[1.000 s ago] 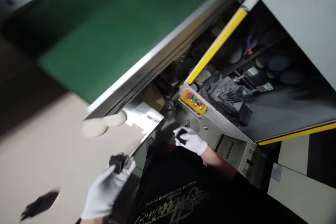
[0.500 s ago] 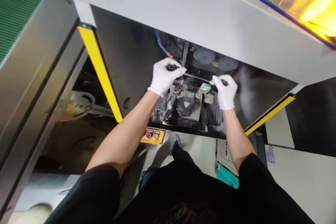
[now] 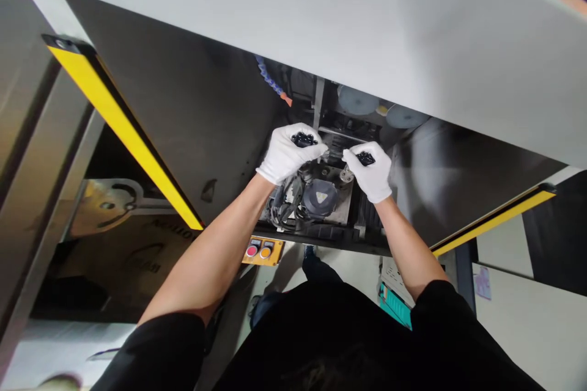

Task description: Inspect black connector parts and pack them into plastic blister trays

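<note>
My left hand [image 3: 288, 153], in a white glove, is curled with thumb and forefinger close together. A glossy black patch [image 3: 302, 139] shows inside its curl; I cannot tell whether it is a held part or the glove's palm. My right hand [image 3: 370, 172], gloved alike, is pinched a short way to the right, with a similar black patch [image 3: 365, 159] in its curl. What the fingertips grip, if anything, is too small to make out. Both hands are over the machine's inner mechanism, near a round dark housing [image 3: 320, 197] with a pale triangle label and a small round metal piece [image 3: 347, 175].
Grey discs [image 3: 358, 100] and a blue segmented hose [image 3: 269, 76] with an orange nozzle are behind the hands. Yellow bars [image 3: 128, 140] flank the opening, beneath a wide pale cover [image 3: 293, 6]. A yellow button box [image 3: 262, 251] with red and orange buttons sits at the front edge.
My hands have come closer together, the right one moving left over the mechanism. The bright piece with a green mark near it is now out of sight. The camera view has moved closer.
</note>
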A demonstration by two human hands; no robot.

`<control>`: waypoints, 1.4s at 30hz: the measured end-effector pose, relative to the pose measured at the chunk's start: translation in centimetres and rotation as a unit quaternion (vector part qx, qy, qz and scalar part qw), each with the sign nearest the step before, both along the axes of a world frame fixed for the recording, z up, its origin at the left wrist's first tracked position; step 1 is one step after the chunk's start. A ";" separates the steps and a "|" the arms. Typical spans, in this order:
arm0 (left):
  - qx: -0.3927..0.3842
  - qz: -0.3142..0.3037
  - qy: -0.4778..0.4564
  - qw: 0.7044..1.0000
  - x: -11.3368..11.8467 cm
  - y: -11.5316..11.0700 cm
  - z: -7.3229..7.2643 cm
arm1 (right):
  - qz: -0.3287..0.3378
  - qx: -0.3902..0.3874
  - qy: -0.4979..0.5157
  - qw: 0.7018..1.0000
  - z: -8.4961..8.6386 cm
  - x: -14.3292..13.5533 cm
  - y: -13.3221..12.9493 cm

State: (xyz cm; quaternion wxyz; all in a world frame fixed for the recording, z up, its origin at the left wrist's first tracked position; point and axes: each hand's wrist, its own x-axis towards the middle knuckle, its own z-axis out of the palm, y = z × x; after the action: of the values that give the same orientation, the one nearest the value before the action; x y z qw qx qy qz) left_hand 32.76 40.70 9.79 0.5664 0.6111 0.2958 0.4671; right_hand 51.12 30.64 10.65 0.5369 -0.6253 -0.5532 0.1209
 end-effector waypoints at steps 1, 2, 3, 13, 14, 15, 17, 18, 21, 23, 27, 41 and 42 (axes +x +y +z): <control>-0.009 -0.007 -0.008 1.000 0.1 0.1 0.0 | 0.004 -0.001 0.007 1.000 -0.1 0.0 0.1; -0.020 -0.016 -0.015 1.000 0.1 0.2 0.0 | 0.007 -0.008 0.014 1.000 -0.2 0.0 0.1; -0.033 -0.024 -0.022 0.999 0.2 0.3 -0.1 | 0.011 -0.019 0.020 1.000 -0.2 0.0 0.1; 0.016 -0.091 0.076 0.993 -1.6 1.2 1.1 | 0.130 -0.165 -0.020 0.977 4.6 2.1 -0.2; 0.039 -0.121 0.109 0.986 -1.5 2.0 1.8 | 0.145 -0.197 -0.041 0.969 5.6 2.2 0.4; 0.063 -0.145 0.150 0.976 -1.2 2.8 2.6 | 0.150 -0.231 -0.070 0.959 6.5 2.2 1.2; 0.092 -0.153 0.254 0.951 0.0 4.1 4.1 | 0.143 -0.315 -0.143 0.927 7.7 1.8 3.1; 0.094 -0.142 0.310 0.935 0.7 4.5 4.7 | 0.141 -0.361 -0.176 0.905 7.9 1.4 3.9; 0.088 -0.112 0.451 0.881 2.2 4.2 5.8 | 0.136 -0.435 -0.215 0.864 7.4 0.2 5.4; 0.107 -0.105 0.491 0.858 2.2 3.2 6.0 | 0.124 -0.412 -0.207 0.879 6.5 -0.3 5.4; 0.130 -0.045 0.438 0.889 1.9 2.5 5.3 | 0.110 -0.348 -0.188 0.912 5.0 0.2 4.9; -0.114 -0.070 -0.015 0.991 -0.2 -0.3 1.3 | 0.149 -0.313 0.109 0.932 3.0 1.4 5.1; -0.115 -0.059 -0.017 0.991 -0.1 -0.3 1.1 | 0.141 -0.311 0.099 0.935 2.8 1.5 5.2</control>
State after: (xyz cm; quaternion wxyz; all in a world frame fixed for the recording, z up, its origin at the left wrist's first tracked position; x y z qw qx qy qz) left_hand 32.69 40.40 10.93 0.6646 0.5504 0.3010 0.4060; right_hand 52.63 35.83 13.47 0.3450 -0.6613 -0.5146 0.4228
